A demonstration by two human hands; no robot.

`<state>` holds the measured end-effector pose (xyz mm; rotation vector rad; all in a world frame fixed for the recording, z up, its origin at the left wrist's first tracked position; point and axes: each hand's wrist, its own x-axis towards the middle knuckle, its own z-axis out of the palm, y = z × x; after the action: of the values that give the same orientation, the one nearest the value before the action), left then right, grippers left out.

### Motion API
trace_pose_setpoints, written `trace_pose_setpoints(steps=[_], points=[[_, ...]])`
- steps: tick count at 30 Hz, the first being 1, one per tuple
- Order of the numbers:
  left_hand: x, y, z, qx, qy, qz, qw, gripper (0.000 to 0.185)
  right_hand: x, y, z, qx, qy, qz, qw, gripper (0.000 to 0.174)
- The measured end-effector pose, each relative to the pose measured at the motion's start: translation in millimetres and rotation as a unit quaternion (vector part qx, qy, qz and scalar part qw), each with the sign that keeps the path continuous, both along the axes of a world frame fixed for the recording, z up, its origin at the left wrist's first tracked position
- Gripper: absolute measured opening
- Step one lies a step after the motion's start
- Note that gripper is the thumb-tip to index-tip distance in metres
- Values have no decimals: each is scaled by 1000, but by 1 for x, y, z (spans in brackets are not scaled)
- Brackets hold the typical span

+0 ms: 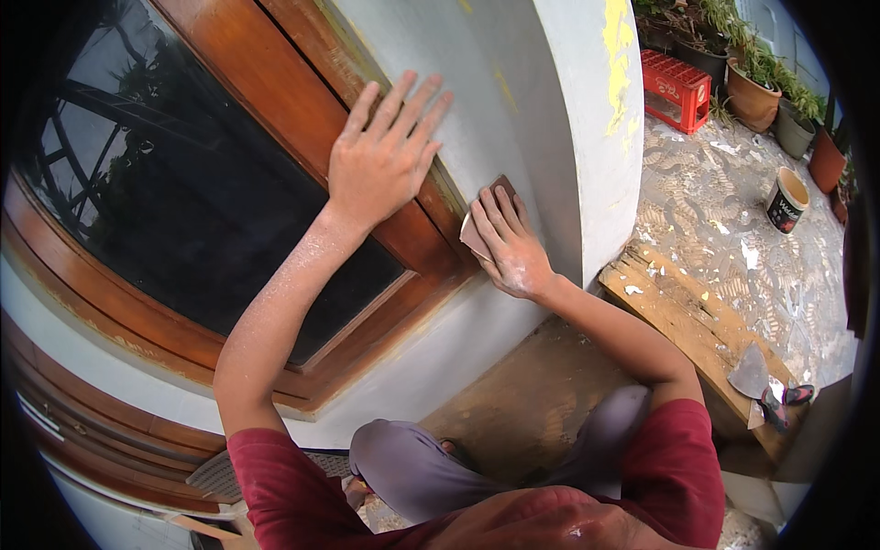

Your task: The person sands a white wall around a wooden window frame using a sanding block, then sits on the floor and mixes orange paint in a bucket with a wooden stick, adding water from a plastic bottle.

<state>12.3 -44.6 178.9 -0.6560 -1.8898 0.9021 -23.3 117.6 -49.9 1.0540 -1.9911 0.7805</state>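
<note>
My right hand (pixel 510 249) presses a folded sheet of brown sandpaper (pixel 476 239) flat against the grey-white wall (pixel 474 113), close to the lower corner of the window frame. White dust coats the back of that hand near the wrist. My left hand (pixel 381 155) has its fingers spread and lies over the edge of the varnished wooden window frame (pixel 275 82), with fingertips toward the wall; whether it touches is unclear. Nothing is held in it. Dark glass (pixel 206 172) fills the frame and shows reflections. Yellow patches (pixel 617 62) mark the wall's outer edge.
On my right, a wooden plank (pixel 677 309) carries a putty knife (pixel 751 371) and other handled tools. Beyond it, a bucket (pixel 788 199) stands on a patterned floor (pixel 729 254) strewn with paint flakes. A red crate (pixel 677 89) and potted plants (pixel 753 89) are farther back.
</note>
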Motion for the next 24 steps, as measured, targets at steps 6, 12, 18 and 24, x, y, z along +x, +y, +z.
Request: trace_pose_setpoints(steps=[6, 12, 18, 24], points=[[0, 6, 72, 23, 158, 38, 987, 51, 1, -2, 2, -11, -6, -2, 1000, 92], [2, 0, 40, 12, 60, 33, 998, 55, 1, -1, 2, -11, -14, -1, 1000, 94], [4, -6, 17, -20, -17, 19, 999, 59, 2, 0, 2, -14, -17, 4, 1000, 96], [-1, -9, 71, -8, 57, 9, 998, 55, 2, -2, -1, -11, -17, 4, 1000, 94]])
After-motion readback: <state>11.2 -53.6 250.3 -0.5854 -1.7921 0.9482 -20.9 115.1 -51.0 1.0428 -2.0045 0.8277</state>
